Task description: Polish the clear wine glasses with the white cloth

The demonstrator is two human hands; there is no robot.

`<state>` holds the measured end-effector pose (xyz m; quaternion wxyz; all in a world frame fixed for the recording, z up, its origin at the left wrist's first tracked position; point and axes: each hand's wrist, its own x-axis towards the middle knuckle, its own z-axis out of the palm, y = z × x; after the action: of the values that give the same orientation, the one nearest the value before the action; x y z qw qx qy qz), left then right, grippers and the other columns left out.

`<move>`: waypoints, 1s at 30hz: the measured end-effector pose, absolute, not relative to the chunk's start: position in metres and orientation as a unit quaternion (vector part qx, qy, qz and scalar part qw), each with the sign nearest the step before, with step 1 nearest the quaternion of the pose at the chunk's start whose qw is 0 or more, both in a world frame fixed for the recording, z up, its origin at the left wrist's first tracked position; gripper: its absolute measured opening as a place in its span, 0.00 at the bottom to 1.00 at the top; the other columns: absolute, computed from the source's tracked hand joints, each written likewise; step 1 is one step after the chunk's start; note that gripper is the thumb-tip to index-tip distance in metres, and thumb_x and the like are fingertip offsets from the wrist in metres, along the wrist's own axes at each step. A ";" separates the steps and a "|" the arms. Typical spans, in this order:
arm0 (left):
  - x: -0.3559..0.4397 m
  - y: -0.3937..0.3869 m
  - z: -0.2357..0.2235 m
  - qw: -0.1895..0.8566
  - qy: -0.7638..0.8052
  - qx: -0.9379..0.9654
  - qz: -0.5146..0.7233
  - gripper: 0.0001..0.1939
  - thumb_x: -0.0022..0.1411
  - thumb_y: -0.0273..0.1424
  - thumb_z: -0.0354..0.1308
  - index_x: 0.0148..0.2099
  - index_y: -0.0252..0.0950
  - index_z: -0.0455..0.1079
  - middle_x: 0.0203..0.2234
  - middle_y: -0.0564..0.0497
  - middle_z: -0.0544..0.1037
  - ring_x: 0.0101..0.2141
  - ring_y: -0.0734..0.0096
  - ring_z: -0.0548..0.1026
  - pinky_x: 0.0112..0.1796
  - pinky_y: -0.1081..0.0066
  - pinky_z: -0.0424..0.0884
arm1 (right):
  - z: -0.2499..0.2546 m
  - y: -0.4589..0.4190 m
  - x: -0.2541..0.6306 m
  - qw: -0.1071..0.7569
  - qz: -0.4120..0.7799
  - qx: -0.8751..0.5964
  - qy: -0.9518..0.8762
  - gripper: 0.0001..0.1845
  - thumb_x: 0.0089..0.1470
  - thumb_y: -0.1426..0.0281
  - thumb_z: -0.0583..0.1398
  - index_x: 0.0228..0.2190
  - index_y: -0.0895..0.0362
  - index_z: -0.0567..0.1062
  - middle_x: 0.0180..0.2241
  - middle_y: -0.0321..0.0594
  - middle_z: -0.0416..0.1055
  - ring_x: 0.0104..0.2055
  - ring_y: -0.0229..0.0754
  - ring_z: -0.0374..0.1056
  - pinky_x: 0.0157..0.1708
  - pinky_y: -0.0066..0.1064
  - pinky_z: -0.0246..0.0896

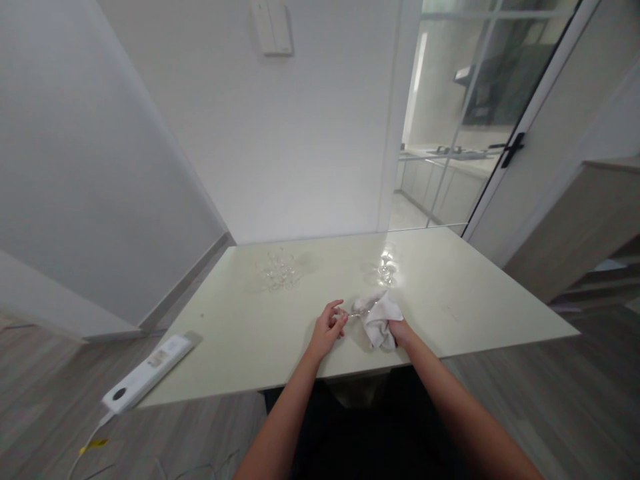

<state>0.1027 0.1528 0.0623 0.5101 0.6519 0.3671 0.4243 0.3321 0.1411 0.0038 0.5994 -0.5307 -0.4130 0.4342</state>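
Near the table's front edge, my left hand (330, 327) pinches the thin stem end of a clear stemmed glass (356, 312), which lies sideways between my hands. A white cloth (381, 320) is bunched in my right hand (399, 330) and covers part of the glass's bowl. Most of the right fingers are hidden behind the cloth. Beyond the cloth, clear glassware (387, 268) stands on the table and catches the light. Another group of clear glasses (281, 270) is further left; their exact shapes are hard to make out.
The pale table (240, 333) reaches back to a white wall (320, 133). A white power strip (147, 373) with a cable overhangs its left front corner. Behind on the right is a glass-paned door (450, 120) with a black handle (513, 150).
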 end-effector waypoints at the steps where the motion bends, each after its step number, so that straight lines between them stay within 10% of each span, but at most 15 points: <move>1: 0.103 0.153 0.062 0.510 0.376 0.651 0.418 0.23 0.60 0.44 0.54 0.54 0.38 0.60 0.35 0.51 0.74 0.19 0.80 0.69 0.21 0.77 0.64 | 0.006 0.141 0.332 0.603 0.441 -0.524 -0.409 0.21 0.46 0.52 0.60 0.35 0.56 0.75 0.35 0.43 0.78 0.43 0.48 0.71 0.48 0.42 0.64; 6: 0.104 0.156 0.059 0.523 0.418 0.633 0.389 0.20 0.64 0.47 0.47 0.41 0.35 0.65 0.23 0.53 0.74 0.17 0.78 0.68 0.20 0.78 0.63 | 0.022 0.137 0.329 0.605 0.480 -0.446 -0.451 0.24 0.41 0.59 0.66 0.41 0.55 0.74 0.40 0.41 0.76 0.42 0.46 0.71 0.47 0.39 0.65; 14: 0.102 0.150 0.064 0.538 0.351 0.658 0.392 0.28 0.58 0.42 0.58 0.57 0.36 0.57 0.27 0.53 0.75 0.21 0.77 0.70 0.24 0.77 0.67 | 0.014 0.140 0.330 0.610 0.480 -0.452 -0.438 0.19 0.43 0.59 0.64 0.37 0.55 0.75 0.41 0.41 0.76 0.41 0.44 0.70 0.47 0.39 0.64; 30: 0.105 0.154 0.057 0.534 0.387 0.645 0.386 0.21 0.60 0.47 0.53 0.46 0.35 0.62 0.21 0.54 0.75 0.17 0.76 0.69 0.22 0.76 0.64 | 0.032 0.134 0.325 0.610 0.476 -0.459 -0.436 0.19 0.42 0.59 0.65 0.36 0.55 0.74 0.37 0.40 0.77 0.39 0.43 0.71 0.46 0.37 0.64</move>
<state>0.1047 0.1545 0.0573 0.5336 0.6453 0.3871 0.3861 0.3251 0.1343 0.0319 0.6100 -0.4594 -0.4364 0.4759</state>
